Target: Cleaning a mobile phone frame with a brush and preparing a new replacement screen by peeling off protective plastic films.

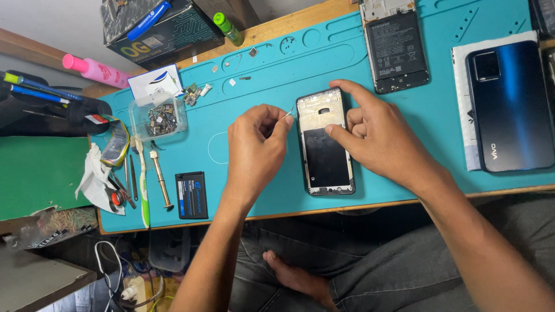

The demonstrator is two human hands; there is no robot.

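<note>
head view: an opened phone frame (325, 141) lies on the teal repair mat (260, 86), near its front edge. the right hand (378, 136) presses on the frame's right side, fingers spread, gripping nothing. the left hand (254, 144), just left of the frame, pinches a thin tool (288, 113) whose tip touches the frame's upper left corner. a plastic parts tub (158, 117) sits well left of the frame.

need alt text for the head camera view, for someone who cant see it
A person's right hand steadies an opened phone frame on a teal work mat, while the left hand pinches a thin metal tool at its top edge. A second opened phone and a blue phone lie to the right.
</note>
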